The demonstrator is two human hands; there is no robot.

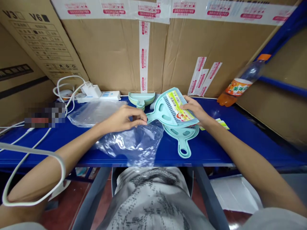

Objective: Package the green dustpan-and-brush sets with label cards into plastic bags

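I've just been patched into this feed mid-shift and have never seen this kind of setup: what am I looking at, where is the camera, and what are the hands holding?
There is no machine here. It is one picture from a camera worn on a person's head, looking forward and down, so the two bare arms reaching in from below are that person's own.

The right hand holds a mint-green dustpan and brush set with a printed label, tilted above the blue shelf. The left hand pinches the handle end of that set at the mouth of a clear plastic bag lying on the shelf.

Under the held set lies another green dustpan, and one more sits further back. Also there: a stack of clear bags, a white power strip with cables, an orange drink bottle, and cardboard boxes behind.
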